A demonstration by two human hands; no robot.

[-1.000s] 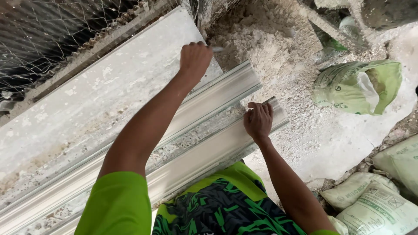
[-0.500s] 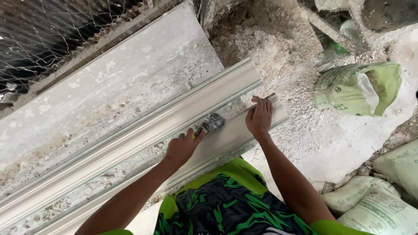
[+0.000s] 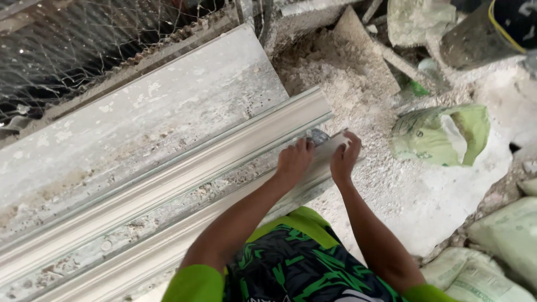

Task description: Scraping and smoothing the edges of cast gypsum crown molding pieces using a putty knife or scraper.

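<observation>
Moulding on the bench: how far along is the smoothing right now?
Done: the moulding shows a clean, smooth profile along most of its length. In hand: left hand presses a scraper at the moulding's near end, with the right hand beside it on the end. Left: crumbly debris lies in the channel beside the moulding, and loose plaster is heaped past the end.

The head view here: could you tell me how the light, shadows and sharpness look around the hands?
Head view: soft, even daylight, no glare; the left hand and right hand on the end of the pale moulding look reasonably sharp; the wire mesh at upper left sits in deep shade; the green sack and white powder are bright but not washed out.
</observation>
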